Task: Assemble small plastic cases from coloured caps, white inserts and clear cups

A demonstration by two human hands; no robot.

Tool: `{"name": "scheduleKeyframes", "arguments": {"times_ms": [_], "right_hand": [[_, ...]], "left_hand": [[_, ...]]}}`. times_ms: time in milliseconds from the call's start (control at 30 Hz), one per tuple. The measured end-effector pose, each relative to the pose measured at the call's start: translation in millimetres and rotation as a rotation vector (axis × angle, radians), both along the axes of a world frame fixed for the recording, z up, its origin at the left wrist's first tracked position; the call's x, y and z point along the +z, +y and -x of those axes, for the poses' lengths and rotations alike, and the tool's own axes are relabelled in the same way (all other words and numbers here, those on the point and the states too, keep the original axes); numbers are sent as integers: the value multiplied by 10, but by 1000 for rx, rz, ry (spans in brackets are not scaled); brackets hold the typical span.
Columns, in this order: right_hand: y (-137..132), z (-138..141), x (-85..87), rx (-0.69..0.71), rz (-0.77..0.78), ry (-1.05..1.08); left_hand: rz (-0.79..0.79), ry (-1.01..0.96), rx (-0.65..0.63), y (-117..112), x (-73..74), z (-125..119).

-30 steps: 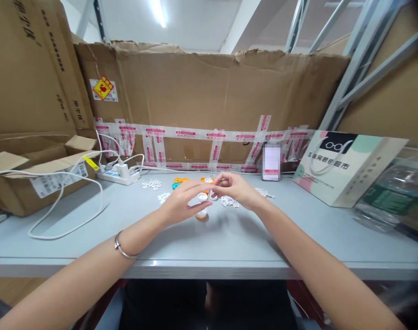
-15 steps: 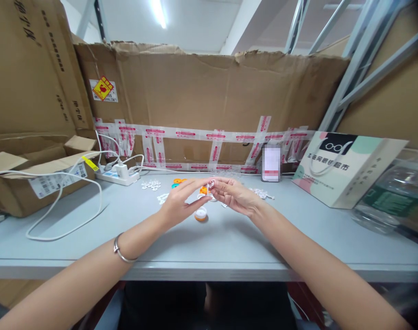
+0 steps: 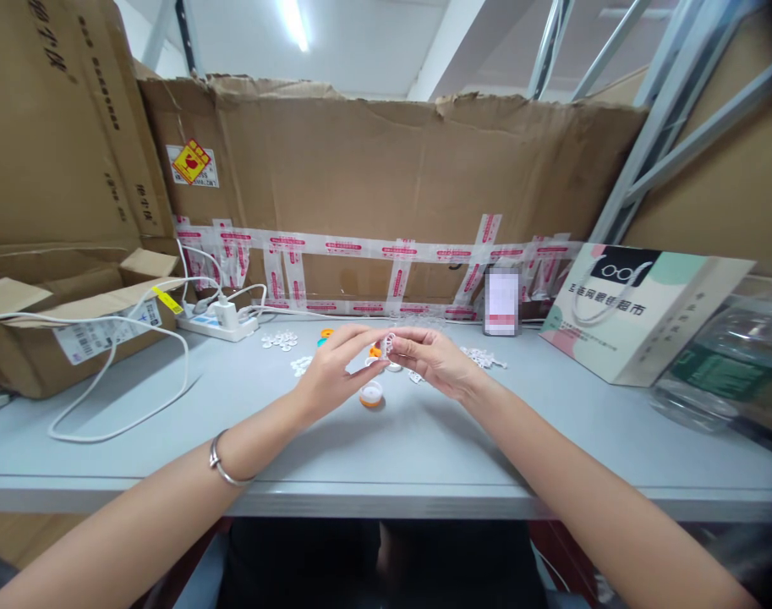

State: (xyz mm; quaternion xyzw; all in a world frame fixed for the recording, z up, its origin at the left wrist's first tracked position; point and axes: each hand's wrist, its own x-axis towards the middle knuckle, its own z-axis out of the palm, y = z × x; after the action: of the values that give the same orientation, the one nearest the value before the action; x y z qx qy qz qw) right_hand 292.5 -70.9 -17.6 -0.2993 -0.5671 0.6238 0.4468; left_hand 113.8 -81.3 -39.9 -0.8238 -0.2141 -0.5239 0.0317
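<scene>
Between the fingertips of both hands is a small white plastic part (image 3: 387,345) with openings in it. My left hand (image 3: 335,365) pinches it from the left, thumb below and fingers above. From the right, my right hand (image 3: 433,359) grips the same part, its fingers curled. Fingers hide some of its outline. Just below the hands, a round white and orange piece (image 3: 371,394) lies on the table. Orange and teal round pieces (image 3: 326,335) lie behind my left hand. Other small parts behind the fingers are partly covered.
White disc-like parts (image 3: 280,340) and a pile of white parts (image 3: 483,357) lie on the grey table (image 3: 246,440). A power strip (image 3: 224,328) with a loose cable stands left, beside an open carton (image 3: 100,330). A phone (image 3: 500,302), paper bag (image 3: 632,313) and plastic bottle (image 3: 719,372) stand right.
The white part has turned between the fingertips, so its face with openings shows more. Right fingers have shifted slightly; both arms stay almost in place.
</scene>
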Motion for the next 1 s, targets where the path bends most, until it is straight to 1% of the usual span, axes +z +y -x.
{"name": "scheduleKeyframes", "arguments": {"times_ms": [200, 367, 533, 700, 867, 1000], "right_hand": [[13, -10, -48, 37, -89, -60], [15, -11, -49, 3, -153, -75], [24, -10, -70, 12, -200, -140], [19, -7, -78, -13, -188, -148], [9, -4, -68, -39, -146, -126], [8, 6, -83, 7, -134, -101]], "left_hand": [[-10, 13, 20, -2, 7, -14], [-30, 35, 34, 5, 21, -5], [-15, 97, 104, 21, -3, 1], [-13, 112, 184, 10, -19, 1], [-33, 108, 163, 15, -24, 3], [-32, 110, 182, 22, -25, 3]]}}
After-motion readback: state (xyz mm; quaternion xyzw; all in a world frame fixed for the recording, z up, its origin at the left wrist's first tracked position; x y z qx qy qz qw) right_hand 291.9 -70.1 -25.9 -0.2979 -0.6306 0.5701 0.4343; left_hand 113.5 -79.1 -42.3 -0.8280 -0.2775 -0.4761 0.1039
